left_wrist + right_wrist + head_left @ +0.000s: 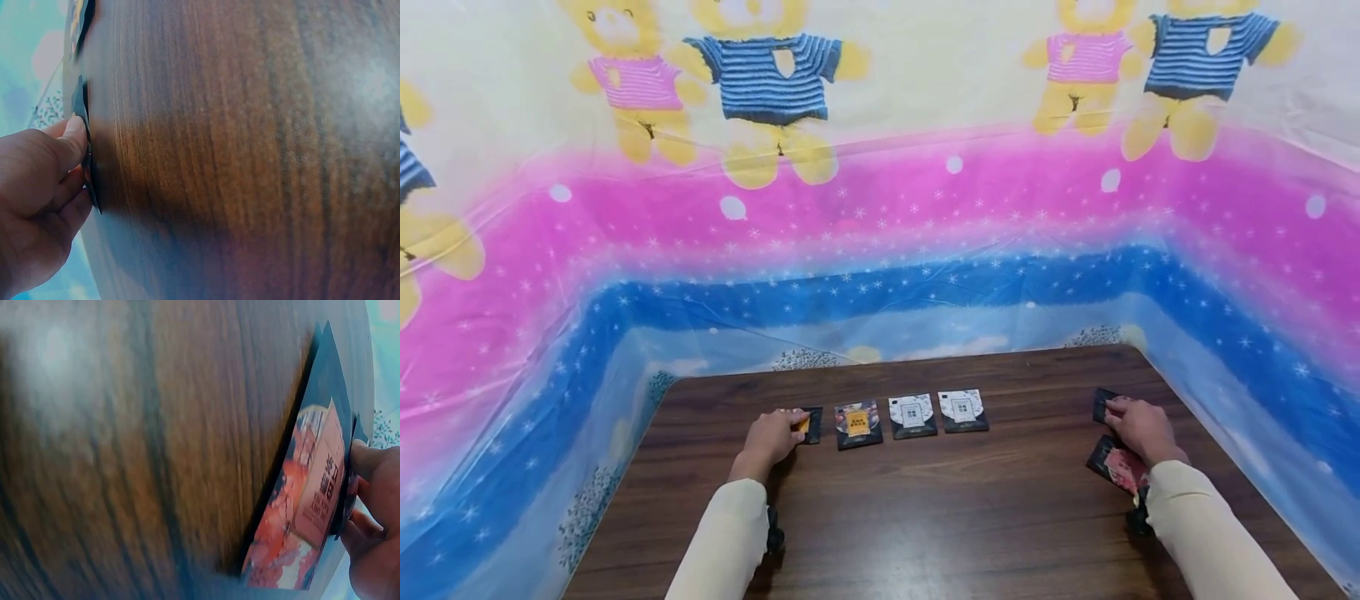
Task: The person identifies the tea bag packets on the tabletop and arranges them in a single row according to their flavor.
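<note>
In the head view my left hand pinches a flat black packet with an orange label at the left end of a row. The left wrist view shows the thumb on one face of this dark packet, the fingers bent along its edge. Far to the right, my right hand pinches a dark packet, mostly hidden by the fingers. Just nearer lies a black packet with a red and pink print, partly under the right wrist; its pink label shows in the right wrist view.
To the right of the left hand lie a packet with an orange label and two white-and-black packets, one beside the other. All rest on a dark wooden table. A bear-printed cloth stands around its back and sides.
</note>
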{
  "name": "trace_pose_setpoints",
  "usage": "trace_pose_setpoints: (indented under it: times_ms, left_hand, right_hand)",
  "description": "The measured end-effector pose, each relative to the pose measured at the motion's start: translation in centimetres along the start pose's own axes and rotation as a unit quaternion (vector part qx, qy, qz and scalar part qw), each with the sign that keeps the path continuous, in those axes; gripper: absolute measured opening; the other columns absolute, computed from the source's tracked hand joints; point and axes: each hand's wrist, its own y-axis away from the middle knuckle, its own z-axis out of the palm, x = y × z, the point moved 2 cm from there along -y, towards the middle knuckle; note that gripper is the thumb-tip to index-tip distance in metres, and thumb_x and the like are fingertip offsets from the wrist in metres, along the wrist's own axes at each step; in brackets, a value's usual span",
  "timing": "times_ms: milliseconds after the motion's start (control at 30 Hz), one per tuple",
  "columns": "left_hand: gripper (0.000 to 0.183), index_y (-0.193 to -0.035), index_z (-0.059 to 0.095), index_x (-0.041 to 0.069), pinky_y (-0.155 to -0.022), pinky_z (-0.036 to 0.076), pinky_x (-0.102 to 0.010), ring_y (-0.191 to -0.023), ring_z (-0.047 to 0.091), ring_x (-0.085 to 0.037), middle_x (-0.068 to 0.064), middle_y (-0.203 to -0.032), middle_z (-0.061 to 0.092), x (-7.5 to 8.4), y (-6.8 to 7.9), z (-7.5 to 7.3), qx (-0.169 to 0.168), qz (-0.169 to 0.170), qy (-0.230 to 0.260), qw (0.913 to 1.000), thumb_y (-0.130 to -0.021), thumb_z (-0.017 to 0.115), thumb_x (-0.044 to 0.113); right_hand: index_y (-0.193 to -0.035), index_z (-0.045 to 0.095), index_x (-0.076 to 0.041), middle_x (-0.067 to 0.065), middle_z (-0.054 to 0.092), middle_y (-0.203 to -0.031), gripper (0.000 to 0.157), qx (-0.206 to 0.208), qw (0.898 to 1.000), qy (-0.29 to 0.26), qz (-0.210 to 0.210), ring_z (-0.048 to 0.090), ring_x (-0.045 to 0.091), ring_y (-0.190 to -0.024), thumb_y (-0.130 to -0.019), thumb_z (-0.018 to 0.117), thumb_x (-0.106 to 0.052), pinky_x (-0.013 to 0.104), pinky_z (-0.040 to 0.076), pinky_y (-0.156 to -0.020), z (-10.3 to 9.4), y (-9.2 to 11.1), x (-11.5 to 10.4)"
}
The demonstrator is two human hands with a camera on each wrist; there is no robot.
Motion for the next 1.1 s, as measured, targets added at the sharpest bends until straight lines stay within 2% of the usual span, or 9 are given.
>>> trace_pose_setpoints:
  times_ms: [267,700,1100]
  left_hand:
    - [0.047,-0.144,0.060,0.017,-0.110,0.044,-0.057,-0.132,0.055,-0.044,-0.020,-0.148,0.056,0.0,0.3,-0.1,0.004,0.000,0.003,1.0000,-0.098,0.068,0.022]
    - [0.046,-0.143,0.061,0.017,-0.105,0.048,-0.057,-0.128,0.057,-0.047,-0.024,-0.145,0.058,0.1,0.3,0.0,0.011,0.003,-0.016,0.9998,-0.098,0.069,0.022]
    - [0.047,-0.143,0.061,0.016,-0.106,0.047,-0.058,-0.129,0.056,-0.047,-0.025,-0.144,0.058,0.2,0.4,0.0,0.013,0.003,-0.014,0.9998,-0.097,0.069,0.022]
  right_hand:
    - [-0.141,0.058,-0.003,0.037,0.047,-0.145,0.045,-0.010,1.000,-0.014,-0.001,0.047,0.061,-0.127,-0.102,0.060,-0.024,0.069,0.043,-0.102,0.2,0.0,-1.7]
    - [-0.141,0.059,-0.002,0.034,0.050,-0.145,0.043,-0.003,0.999,-0.033,-0.025,0.048,0.059,-0.128,-0.102,0.060,-0.022,0.067,0.043,-0.103,0.8,-0.1,-4.9]
    - [-0.139,0.061,-0.002,0.030,0.053,-0.145,0.042,0.000,0.999,-0.044,-0.026,0.048,0.054,-0.133,-0.101,0.062,-0.020,0.064,0.038,-0.111,1.5,-0.6,-6.9]
